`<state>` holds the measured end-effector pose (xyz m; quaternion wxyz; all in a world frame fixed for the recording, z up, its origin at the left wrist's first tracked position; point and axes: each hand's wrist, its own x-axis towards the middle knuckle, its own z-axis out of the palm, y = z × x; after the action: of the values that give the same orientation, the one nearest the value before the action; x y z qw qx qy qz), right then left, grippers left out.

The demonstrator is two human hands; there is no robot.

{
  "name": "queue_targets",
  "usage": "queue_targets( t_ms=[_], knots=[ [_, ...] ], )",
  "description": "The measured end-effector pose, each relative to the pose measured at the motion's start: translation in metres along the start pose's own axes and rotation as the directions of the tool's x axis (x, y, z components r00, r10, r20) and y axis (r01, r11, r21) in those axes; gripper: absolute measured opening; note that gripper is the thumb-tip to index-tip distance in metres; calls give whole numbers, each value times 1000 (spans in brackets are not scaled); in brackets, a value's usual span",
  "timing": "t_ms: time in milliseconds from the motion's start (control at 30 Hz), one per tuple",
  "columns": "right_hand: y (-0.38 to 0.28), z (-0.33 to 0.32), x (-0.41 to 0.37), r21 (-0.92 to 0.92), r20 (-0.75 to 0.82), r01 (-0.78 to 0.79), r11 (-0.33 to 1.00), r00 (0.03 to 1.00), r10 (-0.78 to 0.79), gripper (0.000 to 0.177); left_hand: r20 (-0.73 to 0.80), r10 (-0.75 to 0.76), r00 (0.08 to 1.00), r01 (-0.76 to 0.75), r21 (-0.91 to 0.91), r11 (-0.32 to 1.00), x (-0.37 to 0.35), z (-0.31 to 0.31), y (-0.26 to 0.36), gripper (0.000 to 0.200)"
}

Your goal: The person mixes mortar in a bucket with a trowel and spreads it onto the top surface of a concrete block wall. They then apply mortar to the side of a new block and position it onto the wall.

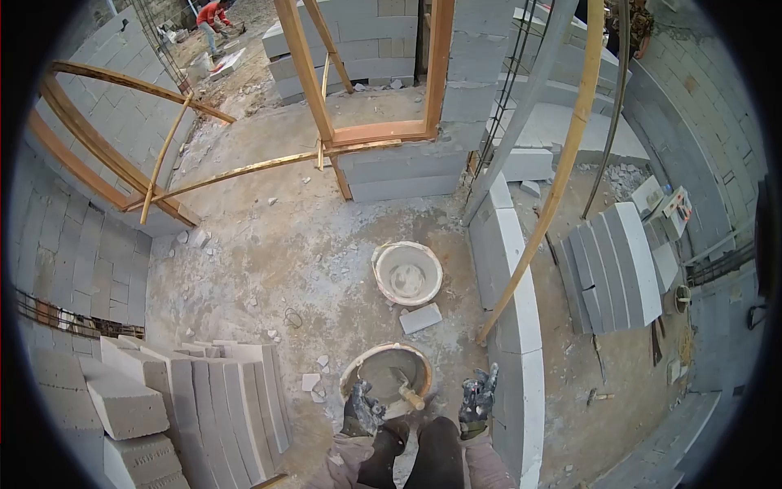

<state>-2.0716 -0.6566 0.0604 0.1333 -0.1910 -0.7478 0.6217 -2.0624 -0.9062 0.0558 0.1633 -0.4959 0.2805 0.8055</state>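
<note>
In front of my legs stands a round bucket (352,363) with grey mortar in it. A trowel (412,397) leans inside, its blade in the mortar and its wooden handle over the near rim. My left hand (364,410), in a dark glove smeared with grey, is at the bucket's near left side, fingers loosely bent and apart, holding nothing I can see. Beside the low block wall (507,301), my right hand (479,397) is raised in a similar glove, fingers apart and pointing up, with nothing visible in it.
Beyond the mortar bucket are a second bucket (407,247) and a loose block piece (420,319). Stacked blocks (236,391) stand left, more blocks (611,261) right. A bamboo pole (562,179) leans on the wall. A hammer (600,397) lies right. A person (212,20) bends far off.
</note>
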Motion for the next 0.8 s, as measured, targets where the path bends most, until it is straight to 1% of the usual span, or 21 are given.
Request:
queue_targets(
  t_ms=[33, 67, 100, 167, 200, 233, 300, 333, 367, 400, 433, 467, 500, 533, 567, 633, 667, 700, 767, 800],
  knots=[
    [-3, 6, 20, -57, 56, 23, 998, 998, -20, 81, -56, 91, 994, -90, 12, 996, 20, -1, 10, 51],
    [-9, 10, 34, -84, 71, 72, 994, 995, -66, 77, -106, 25, 994, -29, -33, 999, 53, -15, 18, 52],
    [-12, 14, 47, -91, 70, 66, 994, 996, -59, 77, -163, -49, 985, 37, -77, 996, 80, -30, 26, 53],
    [-16, 21, 79, -155, 58, 65, 986, 997, -57, 77, -243, 39, 969, -55, -60, 997, 96, -22, 55, 54],
    [-15, 25, 91, -191, 57, 51, 980, 998, -40, 77, -243, 91, 966, -108, -60, 992, 84, -6, 79, 55],
    [-11, 27, 97, -230, 56, 26, 973, 998, -14, 77, -250, 137, 959, -155, -53, 986, 71, 11, 103, 55],
    [3, 30, 101, -301, 33, -29, 953, 999, 41, 78, -217, 189, 958, -200, -31, 979, 76, 21, 145, 54],
    [14, 35, 106, -306, 24, -51, 951, 998, 61, 78, -227, 179, 957, -187, -16, 982, 71, 29, 164, 54],
    [32, 43, 115, -361, 39, -124, 924, 988, 148, 78, -253, 152, 956, -163, -24, 986, 64, 47, 190, 45],
    [54, 56, 134, -408, 44, -188, 893, 973, 225, 78, -267, 133, 954, -146, -28, 989, 75, 67, 212, 38],
    [74, 72, 153, -401, 20, -224, 888, 967, 252, 78, -275, 127, 953, -131, 6, 991, 95, 79, 230, 38],
    [88, 81, 155, -535, 94, -157, 830, 965, 243, 78, -299, 136, 944, -139, 10, 990, 100, 76, 242, 39],
    [99, 93, 164, -644, 185, -55, 763, 957, 225, 78, -309, 154, 939, -161, 3, 987, 108, 75, 251, 41],
    [109, 112, 181, -615, 168, -114, 780, 948, 271, 78, -382, 126, 916, -161, -62, 985, 121, 84, 264, 39],
    [115, 131, 187, -588, 154, -178, 789, 933, 326, 78, -391, 118, 913, -145, -42, 989, 127, 89, 276, 39],
    [142, 166, 203, -655, 254, -116, 746, 897, 363, 78, -323, 116, 939, -140, -52, 989, 137, 92, 297, 40],
    [174, 188, 208, -700, 308, 15, 714, 908, 283, 78, -350, 128, 928, -147, -27, 989, 151, 84, 304, 43],
    [199, 210, 213, -732, 366, 145, 665, 908, 204, 79, -346, 119, 931, -131, -13, 991, 160, 77, 314, 43],
    [178, 256, 245, -701, 430, 50, 711, 825, 366, 79, -380, 189, 905, -215, -28, 976, 182, 73, 332, 45],
    [184, 282, 257, -736, 452, 77, 673, 795, 404, 79, -263, 139, 955, -155, -38, 987, 179, 92, 341, 46]
  ],
)
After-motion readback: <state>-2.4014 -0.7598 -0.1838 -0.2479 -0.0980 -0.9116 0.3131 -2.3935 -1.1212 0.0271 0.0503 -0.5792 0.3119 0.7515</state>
